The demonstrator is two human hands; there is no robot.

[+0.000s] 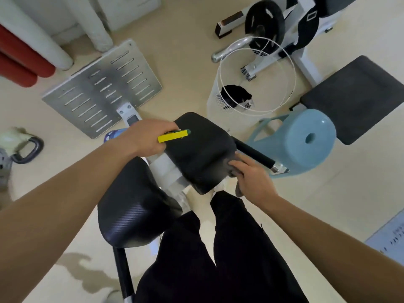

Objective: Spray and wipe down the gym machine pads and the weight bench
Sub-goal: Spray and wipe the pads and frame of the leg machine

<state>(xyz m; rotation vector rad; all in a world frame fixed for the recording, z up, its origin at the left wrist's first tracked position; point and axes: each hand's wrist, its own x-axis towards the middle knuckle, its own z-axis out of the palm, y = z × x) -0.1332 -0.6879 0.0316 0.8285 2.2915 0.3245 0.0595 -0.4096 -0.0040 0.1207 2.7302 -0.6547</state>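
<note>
Two black machine pads sit below me: the upper pad (199, 149) in the middle and the lower pad (131, 211) to its left. My left hand (148, 136) grips a spray bottle with a yellow head and green nozzle (173, 136), pointed right over the upper pad. My right hand (251, 178) holds a dark grey cloth (235, 171) against the upper pad's right edge. The cloth is mostly hidden under the hand. A dark weight bench pad (354, 97) lies at the right.
A light blue plastic stool (306, 138) stands right of the pad, beside a black handle bar (255, 156). A white wire basket (247, 92) holding a dark cloth is behind. A metal foot plate (102, 88), a kettlebell (28, 149) and a weight plate (264, 20) surround me.
</note>
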